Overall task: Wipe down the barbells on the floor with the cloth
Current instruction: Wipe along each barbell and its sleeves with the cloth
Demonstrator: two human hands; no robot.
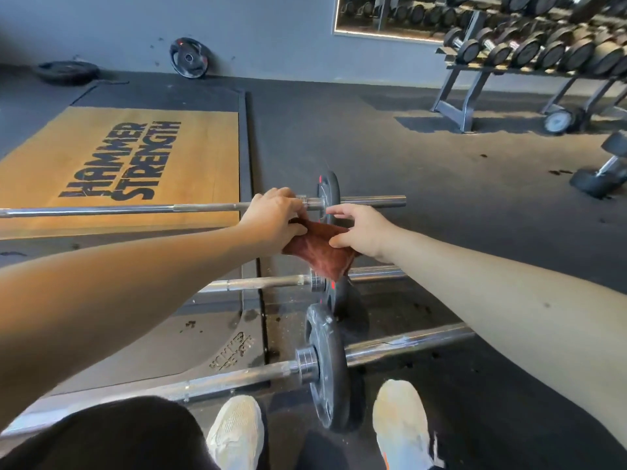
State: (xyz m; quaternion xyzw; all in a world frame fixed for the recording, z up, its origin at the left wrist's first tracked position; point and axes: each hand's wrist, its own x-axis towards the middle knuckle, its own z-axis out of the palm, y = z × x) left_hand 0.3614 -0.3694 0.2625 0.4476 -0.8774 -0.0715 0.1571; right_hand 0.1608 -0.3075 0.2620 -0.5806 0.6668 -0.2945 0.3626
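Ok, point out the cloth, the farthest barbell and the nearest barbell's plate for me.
cloth [319, 249]: head view, middle of the red-brown fabric.
farthest barbell [135, 209]: head view, bare shaft, left stretch.
nearest barbell's plate [329, 385]: head view, dark face of the disc.

A crumpled rust-red cloth [319, 249] is pinched between left hand [274, 215] and right hand [359, 228], beside the far barbell [135, 209]. The middle barbell [258, 283] and near barbell [237, 378] are laid parallel, nearer.

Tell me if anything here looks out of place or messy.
A dumbbell lies loose on the floor, off the rack, with dark crumbs beside it. One plate leans against the wall.
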